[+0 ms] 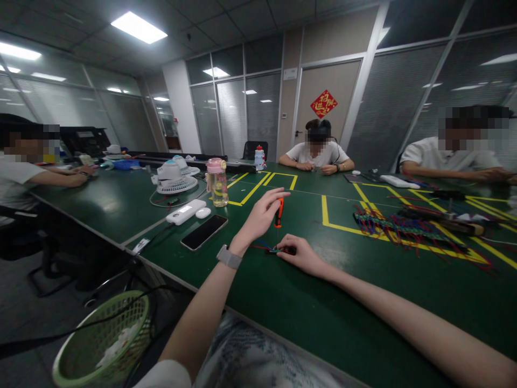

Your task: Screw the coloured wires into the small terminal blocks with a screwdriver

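I held a small screwdriver upright over a wired part on the green surface.

My left hand [260, 215], a grey wristwatch [229, 257] on its wrist, gripped the orange-handled screwdriver [279, 207] between thumb and fingers, tip down. My right hand [301, 254] lay curled on the dark green surface [283, 302], its fingertips pinching the small connector with thin red and blue wires [271, 249] just under the tip. A black smartphone [204, 232] lay face up near my left forearm, with a clear bottle with a pink lid [218, 183] beyond it. A tangled bundle of red, blue and green wires [404, 229] lay well apart on my right, across yellow tape lines [324, 213].
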Available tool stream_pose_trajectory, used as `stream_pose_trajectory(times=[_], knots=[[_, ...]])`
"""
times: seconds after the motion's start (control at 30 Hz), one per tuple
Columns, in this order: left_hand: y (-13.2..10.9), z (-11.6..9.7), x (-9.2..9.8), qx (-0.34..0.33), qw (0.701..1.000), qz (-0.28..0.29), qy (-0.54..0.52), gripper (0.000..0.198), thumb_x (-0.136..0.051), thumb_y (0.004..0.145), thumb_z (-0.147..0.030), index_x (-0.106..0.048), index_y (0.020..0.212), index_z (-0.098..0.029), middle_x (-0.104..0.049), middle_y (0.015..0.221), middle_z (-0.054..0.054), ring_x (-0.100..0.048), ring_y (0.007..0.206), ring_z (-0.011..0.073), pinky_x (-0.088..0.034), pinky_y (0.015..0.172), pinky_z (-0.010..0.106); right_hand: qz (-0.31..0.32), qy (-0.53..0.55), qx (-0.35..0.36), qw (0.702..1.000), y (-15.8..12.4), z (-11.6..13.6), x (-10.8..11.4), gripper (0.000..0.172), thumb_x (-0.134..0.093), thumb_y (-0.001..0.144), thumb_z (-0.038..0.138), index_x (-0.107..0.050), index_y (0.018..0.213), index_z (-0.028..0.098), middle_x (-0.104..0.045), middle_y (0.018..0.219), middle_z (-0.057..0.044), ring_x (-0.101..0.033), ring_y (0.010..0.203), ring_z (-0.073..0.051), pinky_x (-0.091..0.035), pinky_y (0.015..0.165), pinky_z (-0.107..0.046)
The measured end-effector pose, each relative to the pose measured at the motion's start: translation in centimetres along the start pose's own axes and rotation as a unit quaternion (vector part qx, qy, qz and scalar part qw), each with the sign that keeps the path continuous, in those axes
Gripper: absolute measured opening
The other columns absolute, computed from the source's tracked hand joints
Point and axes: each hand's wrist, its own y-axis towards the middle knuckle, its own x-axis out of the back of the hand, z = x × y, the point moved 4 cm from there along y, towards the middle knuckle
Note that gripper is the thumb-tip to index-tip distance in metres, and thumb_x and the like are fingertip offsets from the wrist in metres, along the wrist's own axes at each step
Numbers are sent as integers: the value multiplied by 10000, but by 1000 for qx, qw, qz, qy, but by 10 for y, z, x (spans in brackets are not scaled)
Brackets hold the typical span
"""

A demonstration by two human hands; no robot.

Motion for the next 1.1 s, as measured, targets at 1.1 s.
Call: stream_pose_trajectory(times=[1.1], knots=[[-19,6,1,41,992,-95,-72,263,-617,796,-317,-662,1013,-177,-599,1048,66,-598,886,138,-507,757,252,-4,1,4,1000,0,-1,0,130,-622,785,225,-702,871,169,-568,790,-25,-528,664,-121,-437,607,-250]])
